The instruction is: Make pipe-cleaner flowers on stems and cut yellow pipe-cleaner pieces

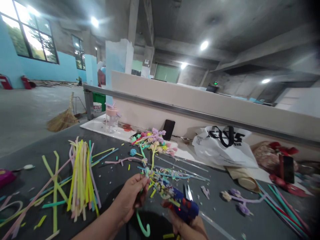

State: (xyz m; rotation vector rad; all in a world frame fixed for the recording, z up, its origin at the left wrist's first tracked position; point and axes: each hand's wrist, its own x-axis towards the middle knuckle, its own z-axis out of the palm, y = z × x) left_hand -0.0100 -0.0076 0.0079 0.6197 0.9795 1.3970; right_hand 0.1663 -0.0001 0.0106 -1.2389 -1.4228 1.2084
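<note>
My left hand (136, 191) pinches a thin mint-green stem (142, 225). The stem's lower end hangs below my fingers and bends into a hook; a small pale blue-green tip shows above them. In my right hand (183, 221) is a blue hot glue gun (186, 205) with a small red light, its front part pointing toward my left fingertips. The gun's nozzle is hard to make out against the coloured scraps (162, 185) around it. Just beyond both hands lies a pile of small pastel flowers on stems (155, 138).
A bundle of yellow, pink and lilac strips (81, 180) lies on the left. Scissor blades (188, 192) stick out behind the glue gun. Farther off stand a clear bottle (111, 118), a dark phone (168, 129) and a white bag (222, 146). A purple flower sprig (241, 201) lies at right.
</note>
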